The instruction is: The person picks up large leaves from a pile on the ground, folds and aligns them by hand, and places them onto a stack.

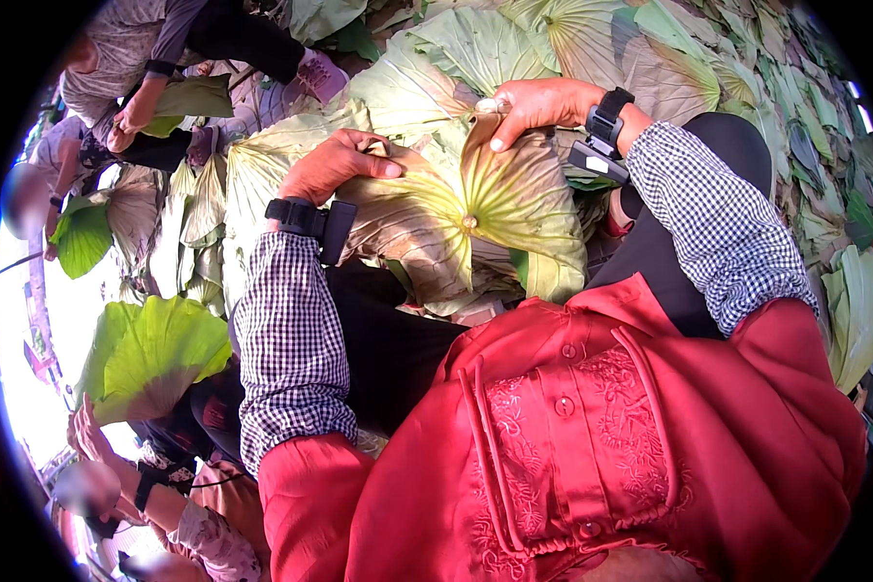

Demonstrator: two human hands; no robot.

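A large lotus leaf (538, 209), yellow-green around its pale centre and browning toward the rim, is spread between my two hands in front of my lap. My left hand (335, 167) pinches its left edge, thumb on top. At the far edge, my right hand (543, 107) grips the leaf with thumb and fingers closed, and the rim folds upward there. Both wrists carry black straps with small devices, and checked sleeves cover my forearms.
More lotus leaves (475, 48) lie overlapping beyond my hands and far to the right. On the left, co-workers handle leaves; one person's hand (87, 432) is by a bright green leaf (155, 354). A pink shoe (322, 76) rests near the upper left leaves.
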